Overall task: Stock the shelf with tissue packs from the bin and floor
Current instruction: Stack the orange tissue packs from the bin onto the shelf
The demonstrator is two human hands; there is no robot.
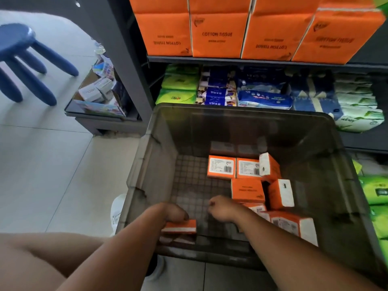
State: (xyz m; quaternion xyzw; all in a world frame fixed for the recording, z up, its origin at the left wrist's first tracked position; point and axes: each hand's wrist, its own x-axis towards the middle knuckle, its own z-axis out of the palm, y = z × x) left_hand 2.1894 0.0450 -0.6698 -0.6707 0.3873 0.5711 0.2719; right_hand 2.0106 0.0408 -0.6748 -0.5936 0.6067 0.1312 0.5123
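1. While both arms reach down into the grey bin [147,164], the far left shows only a blue stool [19,45] on the tiled floor and a cardboard box of small cartons [94,89] beside the shelf unit; neither bears on the task.
2. The left hand [173,213] sits at the bin's near wall; its fingers curl over the top of an orange tissue pack [181,226] and appear to grip it.
3. The right hand [223,208] hangs just beside it, over the gridded bin floor; its fingers are curled under, but I cannot tell whether they hold anything.
4. More loose orange packs [247,190] fill the bin's right half, some flat, some on edge; green packs [378,192] lie outside it at the far right.
5. The step in hand looks like picking from the bin; next, the gripped pack needs lifting clear of the rim and carrying up to the shelf [231,59], where large COTTON TISSUE packs [218,34] already stand tight together, so a gap must be found first.
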